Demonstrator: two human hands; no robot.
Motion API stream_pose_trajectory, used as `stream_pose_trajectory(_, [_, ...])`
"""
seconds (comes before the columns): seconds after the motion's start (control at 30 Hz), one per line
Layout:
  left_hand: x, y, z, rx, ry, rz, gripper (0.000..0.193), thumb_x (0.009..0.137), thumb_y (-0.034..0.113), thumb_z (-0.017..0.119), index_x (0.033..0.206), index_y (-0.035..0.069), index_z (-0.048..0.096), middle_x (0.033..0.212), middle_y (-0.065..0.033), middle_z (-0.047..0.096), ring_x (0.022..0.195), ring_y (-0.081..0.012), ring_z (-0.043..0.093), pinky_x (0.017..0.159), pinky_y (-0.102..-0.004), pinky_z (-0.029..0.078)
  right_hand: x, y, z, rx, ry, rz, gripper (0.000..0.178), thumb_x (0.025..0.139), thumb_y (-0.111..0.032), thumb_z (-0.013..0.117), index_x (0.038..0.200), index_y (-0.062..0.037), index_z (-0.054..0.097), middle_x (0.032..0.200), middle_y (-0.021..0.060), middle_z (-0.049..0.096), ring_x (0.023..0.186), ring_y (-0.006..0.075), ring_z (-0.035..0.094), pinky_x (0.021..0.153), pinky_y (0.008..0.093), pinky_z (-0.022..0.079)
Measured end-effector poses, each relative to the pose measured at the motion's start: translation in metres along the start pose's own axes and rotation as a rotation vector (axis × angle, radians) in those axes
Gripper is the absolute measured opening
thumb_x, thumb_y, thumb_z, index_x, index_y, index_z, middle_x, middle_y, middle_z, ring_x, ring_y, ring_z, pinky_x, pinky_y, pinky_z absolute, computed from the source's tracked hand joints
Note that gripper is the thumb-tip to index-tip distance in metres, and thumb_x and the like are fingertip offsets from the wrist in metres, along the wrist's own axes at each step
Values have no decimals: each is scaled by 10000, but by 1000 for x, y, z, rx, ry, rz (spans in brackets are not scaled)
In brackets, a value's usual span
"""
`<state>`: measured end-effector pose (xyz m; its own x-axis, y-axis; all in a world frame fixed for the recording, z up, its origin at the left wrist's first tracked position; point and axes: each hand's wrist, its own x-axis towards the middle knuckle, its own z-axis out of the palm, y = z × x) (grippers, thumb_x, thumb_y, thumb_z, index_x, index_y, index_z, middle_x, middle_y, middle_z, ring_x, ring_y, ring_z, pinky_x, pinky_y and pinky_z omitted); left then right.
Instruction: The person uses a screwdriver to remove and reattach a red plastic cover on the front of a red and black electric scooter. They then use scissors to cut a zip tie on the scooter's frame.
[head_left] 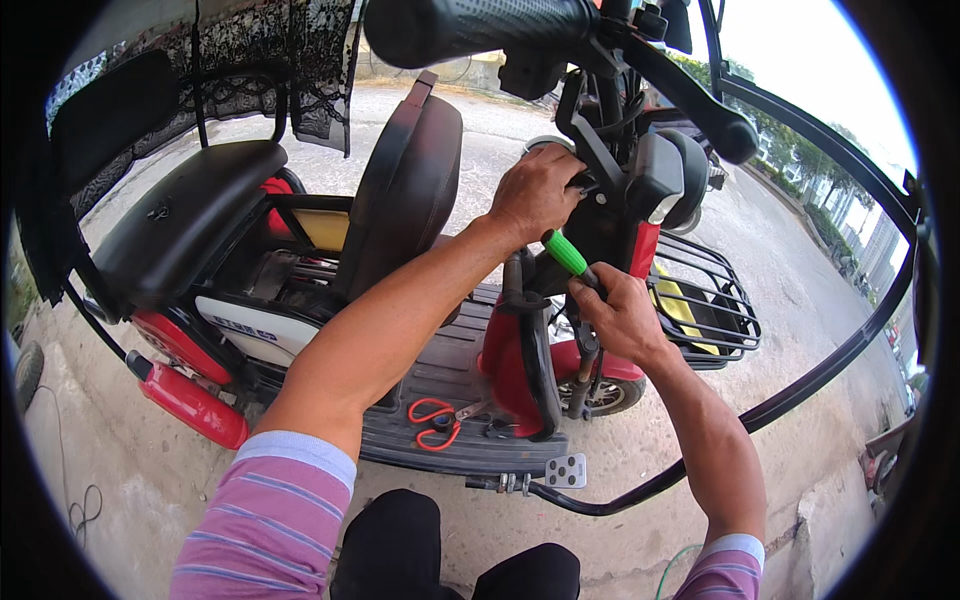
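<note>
Under the handlebar of a red and black electric tricycle, my left hand (540, 195) reaches to the steering column with its fingers curled. What they grip there is hidden. Lower and to the right, my right hand (622, 312) is closed on the black part of a screwdriver with a green handle (566, 252); the tool slants up and left toward my left wrist, and its tip cannot be made out. The red front panel (512, 350) stands just below my hands. Above them are the black handlebar grip (480, 28) and brake lever (690, 85).
Orange-handled scissors (434, 424) lie on the ribbed footboard (455, 350), near a pedal (566, 471). A black seat (405, 175) and a rear bench (190, 215) stand left. A red fire extinguisher (195, 402) hangs at the side. A black frame bar (800, 385) curves right, beyond the front basket (710, 300).
</note>
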<state>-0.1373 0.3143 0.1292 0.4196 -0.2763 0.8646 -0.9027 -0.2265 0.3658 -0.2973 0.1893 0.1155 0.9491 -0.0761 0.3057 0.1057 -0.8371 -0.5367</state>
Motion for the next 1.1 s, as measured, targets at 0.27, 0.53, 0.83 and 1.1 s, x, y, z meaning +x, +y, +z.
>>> stream_pose_trajectory(0.27, [1,-29,9,-44,146,159,322,792,118,716,1105,45,690,1131,-132,640,1110,-340,608,967,-431,506,3,3,-5,29,-31,18,258,976,-228,631,910,21,647,659,77,637,612,154,615,601,341,485])
stream_pose_trajectory(0.53, [2,-22,1,-4,142,159,245,864,167,682,1074,44,705,1047,-141,681,1042,-346,643,918,-455,520,-4,-3,-1,12,-88,24,278,973,-246,644,921,27,657,675,86,645,629,157,619,624,345,494])
stream_pose_trajectory(0.83, [55,-33,17,81,-346,151,265,888,231,574,1029,86,745,1004,-194,740,955,-399,708,861,-469,565,-1,-6,0,-18,-105,-38,272,974,-239,642,926,27,664,653,105,642,564,200,643,564,378,489])
stream_pose_trajectory(1.1, [45,-10,-4,170,-510,30,423,932,347,610,1303,145,646,1162,-173,717,1101,-372,669,957,-459,527,-1,-7,-4,3,-142,11,265,958,-226,641,917,36,647,663,150,630,612,262,653,613,411,491])
